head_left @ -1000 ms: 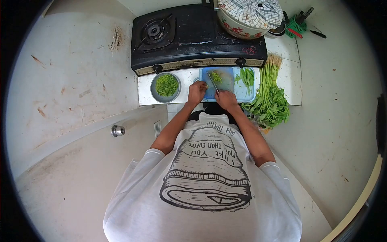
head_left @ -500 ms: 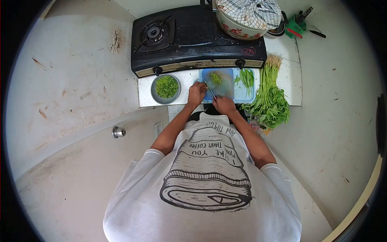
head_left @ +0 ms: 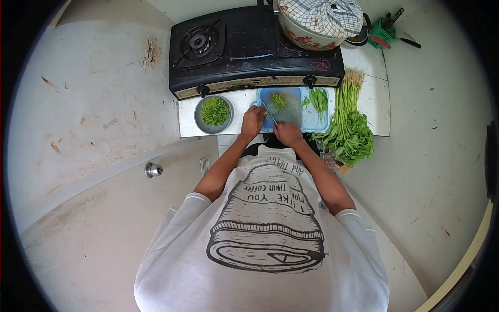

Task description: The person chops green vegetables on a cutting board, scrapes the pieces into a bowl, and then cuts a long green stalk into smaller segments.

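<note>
My right hand (head_left: 287, 133) is wrapped round the handle of a knife (head_left: 270, 113), whose blade points up and left over the blue cutting board (head_left: 295, 113). At the board's left edge my left hand (head_left: 252, 122) is closed, fingertips beside the blade, on a small bit of green vegetable (head_left: 265, 113). A little pile of chopped greens (head_left: 279, 101) lies on the board just beyond the blade. Longer cut green pieces (head_left: 318, 100) rest on the board's right part. To the left stands a grey bowl (head_left: 198, 124) filled with chopped greens (head_left: 215, 111).
A black two-burner stove (head_left: 244, 57) spans the back, with a large cloth-covered pot (head_left: 312, 40) on its right. A big bunch of leafy greens (head_left: 349, 119) lies right of the board, overhanging the counter's edge. A green basket (head_left: 382, 35) with utensils stands at back right.
</note>
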A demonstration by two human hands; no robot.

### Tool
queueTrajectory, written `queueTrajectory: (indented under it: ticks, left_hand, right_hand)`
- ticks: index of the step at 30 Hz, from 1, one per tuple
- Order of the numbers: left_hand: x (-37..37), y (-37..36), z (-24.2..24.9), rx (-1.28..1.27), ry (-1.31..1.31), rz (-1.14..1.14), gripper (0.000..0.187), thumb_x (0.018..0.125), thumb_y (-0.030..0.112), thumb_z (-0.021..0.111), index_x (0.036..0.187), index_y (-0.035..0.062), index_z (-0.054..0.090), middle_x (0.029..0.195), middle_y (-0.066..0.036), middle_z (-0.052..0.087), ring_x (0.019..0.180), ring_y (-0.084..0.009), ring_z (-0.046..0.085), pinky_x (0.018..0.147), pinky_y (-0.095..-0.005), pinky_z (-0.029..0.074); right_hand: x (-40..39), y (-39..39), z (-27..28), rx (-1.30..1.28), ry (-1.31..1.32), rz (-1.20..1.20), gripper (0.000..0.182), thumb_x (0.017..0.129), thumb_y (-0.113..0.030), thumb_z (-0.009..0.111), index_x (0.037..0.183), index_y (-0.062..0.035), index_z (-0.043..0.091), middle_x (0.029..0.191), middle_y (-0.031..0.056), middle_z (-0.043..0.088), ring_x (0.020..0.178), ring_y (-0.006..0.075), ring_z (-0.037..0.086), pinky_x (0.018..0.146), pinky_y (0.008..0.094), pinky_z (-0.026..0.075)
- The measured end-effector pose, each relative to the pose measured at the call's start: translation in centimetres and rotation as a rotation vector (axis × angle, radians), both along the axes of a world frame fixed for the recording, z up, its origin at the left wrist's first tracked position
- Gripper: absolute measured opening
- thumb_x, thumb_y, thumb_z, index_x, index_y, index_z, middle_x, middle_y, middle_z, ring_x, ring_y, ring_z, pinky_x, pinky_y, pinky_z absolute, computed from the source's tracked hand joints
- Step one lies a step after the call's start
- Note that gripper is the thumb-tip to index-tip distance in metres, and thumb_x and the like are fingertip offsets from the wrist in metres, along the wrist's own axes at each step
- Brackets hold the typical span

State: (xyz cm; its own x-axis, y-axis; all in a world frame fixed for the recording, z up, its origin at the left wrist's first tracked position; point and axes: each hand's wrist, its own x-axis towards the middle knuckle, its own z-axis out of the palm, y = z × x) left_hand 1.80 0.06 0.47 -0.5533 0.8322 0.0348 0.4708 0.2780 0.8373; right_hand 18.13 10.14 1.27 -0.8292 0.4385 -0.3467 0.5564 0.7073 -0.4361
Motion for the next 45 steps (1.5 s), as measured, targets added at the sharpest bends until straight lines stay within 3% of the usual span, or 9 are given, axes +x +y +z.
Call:
queueTrajectory:
  ticks: [17, 45]
  left_hand:
    - [0.1, 0.1, 0.3, -0.038, 0.039, 0.007, 0.014, 0.08, -0.002, 0.069, 0.093, -0.0013, 0.072, 0.088, -0.018, 0.066, 0.083, -0.0378, 0.067, 0.077, -0.044, 0.053]
    - [-0.2, 0.1, 0.1, -0.01, 0.015, -0.011, 0.014, 0.077, -0.003, 0.067, 0.091, -0.0016, 0.071, 0.086, -0.019, 0.068, 0.085, -0.0373, 0.067, 0.08, -0.0443, 0.053]
  right_hand:
    - [-0.6, -0.1, -0.2, -0.014, -0.009, -0.027, 0.042, 0.101, -0.037, 0.052, 0.094, -0.0005, 0.07, 0.085, 0.0246, 0.072, 0.08, 0.0419, 0.072, 0.075, 0.0525, 0.058]
    - [-0.4, -0.7, 0.7, 0.049, 0.028, -0.022, 0.044, 0.102, -0.037, 0.05, 0.088, 0.0006, 0.069, 0.078, 0.0246, 0.071, 0.074, 0.0425, 0.072, 0.07, 0.0523, 0.059]
